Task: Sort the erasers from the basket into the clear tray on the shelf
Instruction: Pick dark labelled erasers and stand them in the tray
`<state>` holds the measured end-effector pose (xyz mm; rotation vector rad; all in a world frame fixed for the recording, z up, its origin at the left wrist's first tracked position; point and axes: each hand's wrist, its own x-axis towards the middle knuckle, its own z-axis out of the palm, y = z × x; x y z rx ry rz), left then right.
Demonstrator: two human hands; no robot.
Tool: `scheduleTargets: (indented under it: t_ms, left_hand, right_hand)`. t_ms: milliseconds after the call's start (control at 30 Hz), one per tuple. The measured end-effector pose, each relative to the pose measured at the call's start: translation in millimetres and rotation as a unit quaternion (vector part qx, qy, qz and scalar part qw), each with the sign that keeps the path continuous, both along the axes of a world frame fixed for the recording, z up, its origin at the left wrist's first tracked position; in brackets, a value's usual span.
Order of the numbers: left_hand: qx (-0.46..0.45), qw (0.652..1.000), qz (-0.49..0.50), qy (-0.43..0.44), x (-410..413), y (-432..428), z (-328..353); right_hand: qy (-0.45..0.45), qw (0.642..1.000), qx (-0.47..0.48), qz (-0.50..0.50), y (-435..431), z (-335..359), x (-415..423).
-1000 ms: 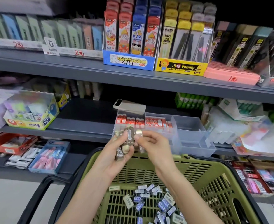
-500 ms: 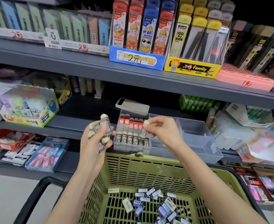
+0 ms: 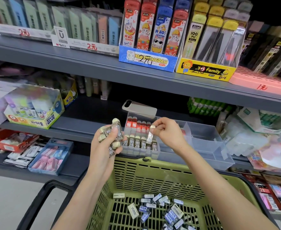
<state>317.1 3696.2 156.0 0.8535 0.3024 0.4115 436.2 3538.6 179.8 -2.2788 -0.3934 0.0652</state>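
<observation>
My right hand (image 3: 167, 131) pinches one 2B eraser (image 3: 150, 136) just above the clear tray (image 3: 206, 141); I should lower it upright against the front row. My left hand (image 3: 108, 145), beside the tray, grips spare erasers (image 3: 115, 132).

"2B" stands on the erasers (image 3: 137, 144) in the clear tray (image 3: 207, 143) and on the eraser (image 3: 149, 136) the right hand (image 3: 168, 132) pinches. The blue box (image 3: 147, 61) reads "MIAOMENGDAN" (handwritten "2元" across it), the yellow box (image 3: 204, 70) "family", its packs (image 3: 194, 36) "100 PCS", the pink box (image 3: 259, 84) "1元", the glue carton (image 3: 35, 121) "POWER GLUE", the white display (image 3: 80, 44) "M&G", "2元".
</observation>
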Motion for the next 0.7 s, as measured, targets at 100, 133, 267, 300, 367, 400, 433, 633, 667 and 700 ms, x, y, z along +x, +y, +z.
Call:
scheduleTargets:
  t_ms: [100, 133, 267, 300, 367, 400, 433, 633, 667, 700]
  left_hand:
    - [-0.003, 1.000, -0.003, 0.001, 0.0, -0.5, 0.6]
    - [-0.002, 1.000, -0.005, 0.001, 0.2, -0.8, 0.5]
    - [-0.001, 1.000, -0.008, 0.004, 0.7, -1.8, 0.1]
    - [0.001, 1.000, -0.008, 0.006, 0.8, -2.0, 0.0]
    - [0.003, 1.000, -0.010, 0.006, 0.4, -2.6, 0.2]
    - [0.003, 1.000, -0.012, 0.005, 0.4, -3.0, 0.5]
    - [0.003, 1.000, -0.013, 0.005, 0.4, -3.4, 0.6]
    - [0.002, 0.999, -0.042, 0.003, -0.4, -4.7, 0.8]
    - [-0.002, 0.999, -0.047, 0.003, -0.4, -4.5, 1.2]
    - [-0.006, 0.999, -0.052, 0.004, -0.5, -4.1, 1.4]
  right_hand:
    - [0.002, 1.000, 0.004, 0.000, -0.1, 0.1, -0.6]
    - [-0.007, 1.000, -0.007, 0.001, 0.0, 0.0, -0.3]
    - [-0.014, 1.000, -0.023, 0.016, -2.6, -1.0, -4.3]
    - [-0.011, 0.999, -0.025, 0.021, -3.8, -2.1, -6.4]
    - [-0.002, 0.999, -0.031, 0.030, -5.6, -4.9, -11.5]
    - [-0.002, 0.999, -0.035, 0.034, -6.0, -5.8, -13.2]
    - [-0.003, 0.998, -0.041, 0.039, -5.9, -6.2, -14.2]
    - [-0.147, 0.961, -0.223, 0.074, -3.1, -2.1, -15.3]
    - [-0.180, 0.944, -0.263, 0.084, -2.9, -1.2, -14.0]
    - [-0.193, 0.932, -0.291, 0.095, -2.8, -0.4, -12.7]
